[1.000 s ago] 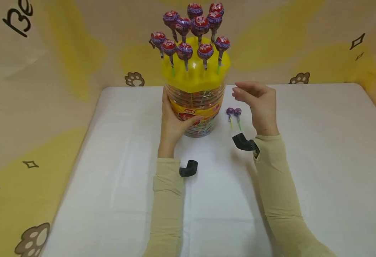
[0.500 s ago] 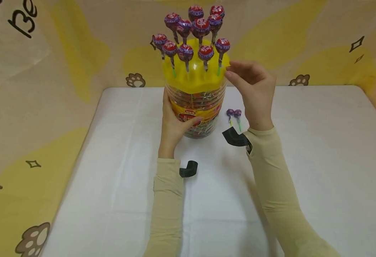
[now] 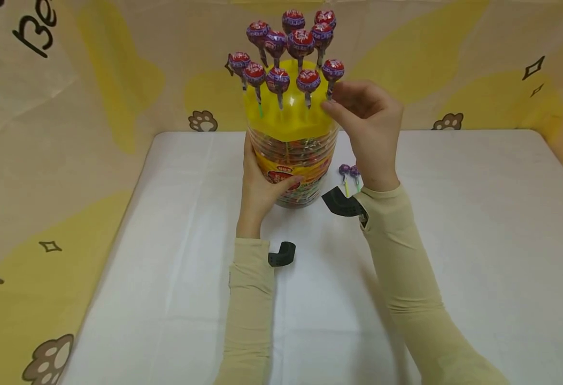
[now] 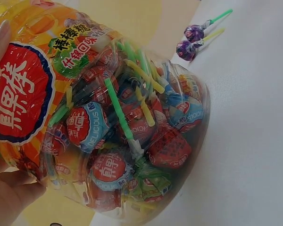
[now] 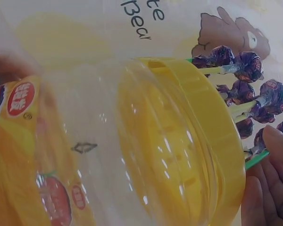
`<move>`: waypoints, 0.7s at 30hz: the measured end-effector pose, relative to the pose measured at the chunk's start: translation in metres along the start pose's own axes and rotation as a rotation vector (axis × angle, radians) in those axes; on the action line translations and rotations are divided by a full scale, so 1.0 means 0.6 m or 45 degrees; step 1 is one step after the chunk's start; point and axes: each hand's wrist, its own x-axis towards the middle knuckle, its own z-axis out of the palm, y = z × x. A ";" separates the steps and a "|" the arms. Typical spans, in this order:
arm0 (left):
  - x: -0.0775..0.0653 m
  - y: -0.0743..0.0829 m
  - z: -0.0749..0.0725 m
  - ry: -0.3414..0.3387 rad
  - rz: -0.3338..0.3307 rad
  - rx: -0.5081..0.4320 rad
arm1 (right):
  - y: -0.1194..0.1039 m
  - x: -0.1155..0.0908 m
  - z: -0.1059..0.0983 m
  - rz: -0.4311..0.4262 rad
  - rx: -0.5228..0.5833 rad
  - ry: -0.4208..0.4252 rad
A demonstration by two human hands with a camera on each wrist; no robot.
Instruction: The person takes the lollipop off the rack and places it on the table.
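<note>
In the head view a clear plastic jar (image 3: 288,152) with a yellow lid (image 3: 281,123) stands on the table. Several lollipops in purple and red wrappers rise from the lid. My left hand (image 3: 257,187) grips the jar's side, thumb across its label. At the lid's right edge, my right hand (image 3: 370,123) pinches the stick of the front-right lollipop (image 3: 332,70) just under its wrapper. That green stick (image 5: 257,160) shows beside my thumb in the right wrist view. More wrapped lollipops (image 4: 108,169) fill the jar's bottom in the left wrist view.
Two loose purple lollipops (image 3: 345,170) lie on the white table (image 3: 194,299) right of the jar, partly behind my right wrist. A patterned cloth backdrop (image 3: 421,64) stands behind and to the left. Each sleeve carries a black bracket (image 3: 281,254).
My right hand has moved up and left from beside the jar to the lid, and now pinches the front-right lollipop's stick. My left hand stays on the jar.
</note>
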 end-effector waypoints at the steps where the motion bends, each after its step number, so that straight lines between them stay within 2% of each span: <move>1: 0.000 0.000 0.000 0.001 0.002 0.000 | -0.001 0.000 0.001 0.008 0.014 0.006; 8: -0.001 0.001 0.001 0.006 0.018 0.024 | -0.002 0.002 0.004 -0.044 -0.005 0.004; 15: 0.000 0.002 0.002 0.012 0.026 0.026 | -0.011 0.007 0.007 0.055 0.071 0.029; 21: 0.000 0.001 0.001 0.011 0.039 0.019 | -0.017 0.010 0.005 0.079 0.101 0.036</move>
